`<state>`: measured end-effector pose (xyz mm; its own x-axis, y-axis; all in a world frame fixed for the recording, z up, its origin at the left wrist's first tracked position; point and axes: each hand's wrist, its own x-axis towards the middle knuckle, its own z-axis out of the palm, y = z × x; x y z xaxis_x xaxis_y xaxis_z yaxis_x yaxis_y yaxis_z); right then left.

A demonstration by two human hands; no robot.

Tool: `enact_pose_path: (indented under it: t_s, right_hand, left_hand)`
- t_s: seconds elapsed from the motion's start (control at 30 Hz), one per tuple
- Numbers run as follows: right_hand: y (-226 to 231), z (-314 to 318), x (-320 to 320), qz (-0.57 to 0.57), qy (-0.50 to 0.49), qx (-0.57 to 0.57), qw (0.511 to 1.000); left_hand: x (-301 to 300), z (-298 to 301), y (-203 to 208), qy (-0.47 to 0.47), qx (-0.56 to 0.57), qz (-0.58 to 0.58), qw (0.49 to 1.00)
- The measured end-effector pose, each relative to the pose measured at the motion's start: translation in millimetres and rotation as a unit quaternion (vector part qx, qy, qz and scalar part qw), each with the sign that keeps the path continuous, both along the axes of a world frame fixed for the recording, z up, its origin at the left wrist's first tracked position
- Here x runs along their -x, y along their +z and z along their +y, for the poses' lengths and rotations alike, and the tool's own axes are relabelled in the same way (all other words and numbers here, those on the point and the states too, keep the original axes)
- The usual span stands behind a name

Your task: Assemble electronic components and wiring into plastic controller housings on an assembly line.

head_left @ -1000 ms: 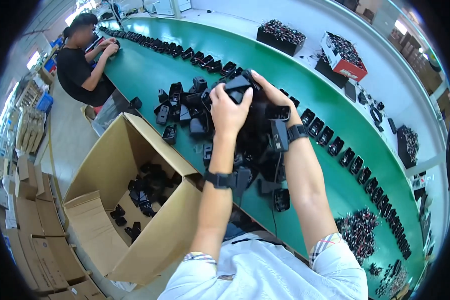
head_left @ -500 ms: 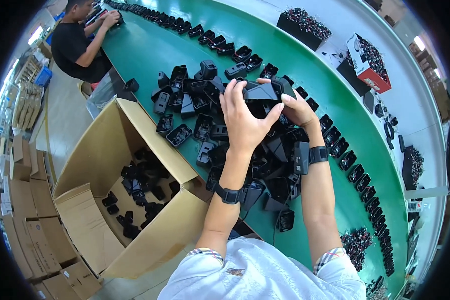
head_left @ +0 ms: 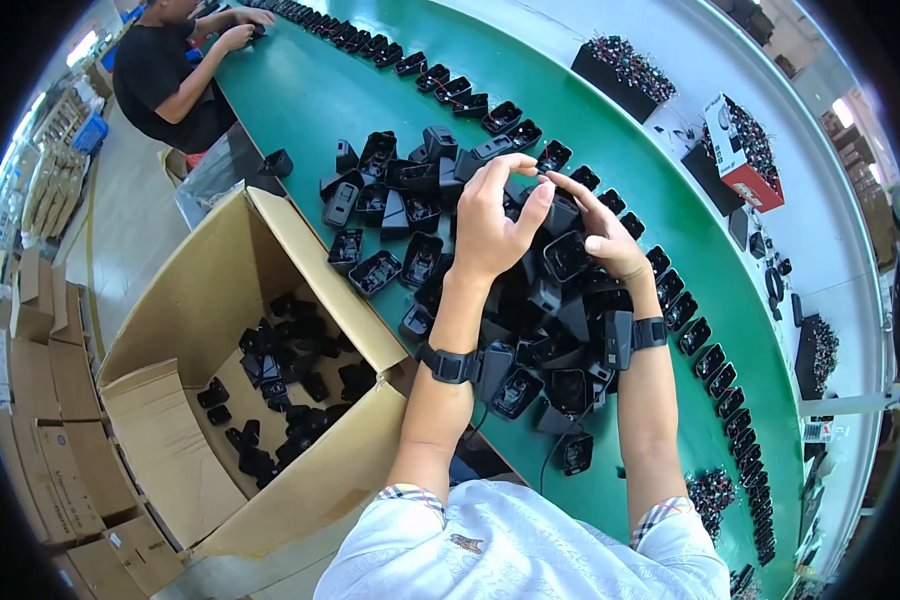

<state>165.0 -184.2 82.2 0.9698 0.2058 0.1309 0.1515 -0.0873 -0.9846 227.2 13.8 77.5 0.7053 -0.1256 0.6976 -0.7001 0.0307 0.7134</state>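
Note:
A heap of black plastic housings (head_left: 375,270) lies on the green tabletop before me. My left hand (head_left: 495,215) is over the far part of the heap, its fingers curved and its thumb apart. To its right, my right hand (head_left: 610,235) is open, with fingers stretched toward the left fingertips. No housing shows in either hand. An open-topped black housing (head_left: 567,256) rests on the heap beside the right thumb. Both wrists wear black straps, with a dark box next to each.
A large open carton (head_left: 260,400) holding small black parts stands at the left. A row of housings (head_left: 710,360) curves along the table's far side. A co-worker (head_left: 170,75) works at the far left. Boxes of wired parts (head_left: 625,75) stand on the white surface beyond.
The dark housing that was between my hands has left them. Both hands have opened and lowered slightly, and the view has shifted a little.

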Motion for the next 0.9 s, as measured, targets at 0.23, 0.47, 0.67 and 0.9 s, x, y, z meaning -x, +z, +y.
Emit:
enact_pose_path:
  t_s: [0.23, 0.47, 0.67, 0.9]
  right_hand:
    - [-2, -10, -2, -0.003, -0.018, -0.017, 1.000]
    - [5, -15, -3, 0.004, -0.028, 0.159, 0.987]
    - [11, -15, -7, 0.031, -0.066, 0.191, 0.979]
    - [20, -39, -9, 0.035, -0.115, 0.235, 0.964]
  left_hand:
    - [-3, 5, 16, -0.120, 0.045, 0.009, 0.992]
    - [2, 21, 21, -0.158, 0.122, 0.034, 0.979]
    - [9, 33, 27, -0.186, 0.183, 0.019, 0.965]
    - [26, 44, 37, -0.214, 0.255, 0.030, 0.943]
